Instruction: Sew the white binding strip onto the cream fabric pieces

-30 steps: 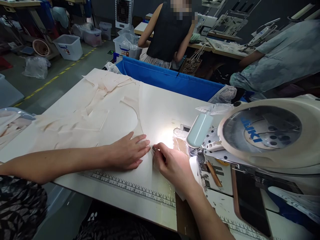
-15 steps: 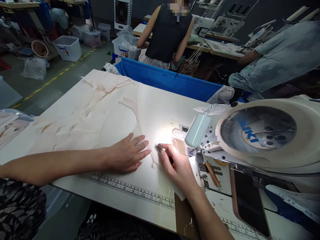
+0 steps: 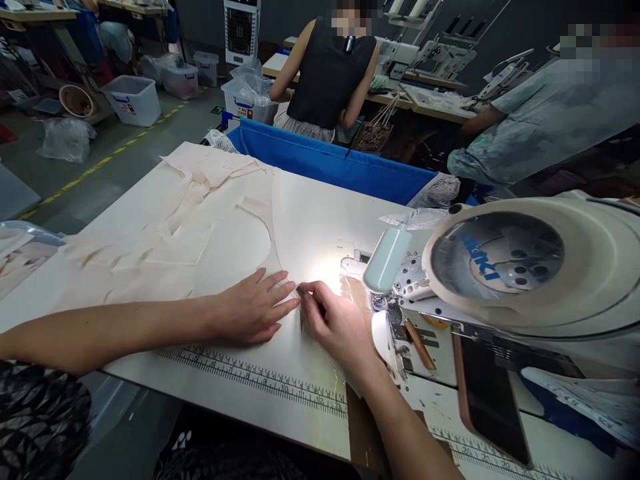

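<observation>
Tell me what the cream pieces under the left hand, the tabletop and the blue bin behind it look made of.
Cream pieces: thin cloth, matte; they lie limp, wrinkled and overlapping under the left hand.
Tabletop: probably laminate board, smooth, slightly glossy; it reflects a bright glare and bears a printed ruler.
Blue bin: likely fabric, faint sheen; its wall shows soft folds.

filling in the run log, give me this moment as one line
left hand: flat on cream fabric | right hand: fingers pinch fabric edge beside left hand | sewing machine: right of hands
</observation>
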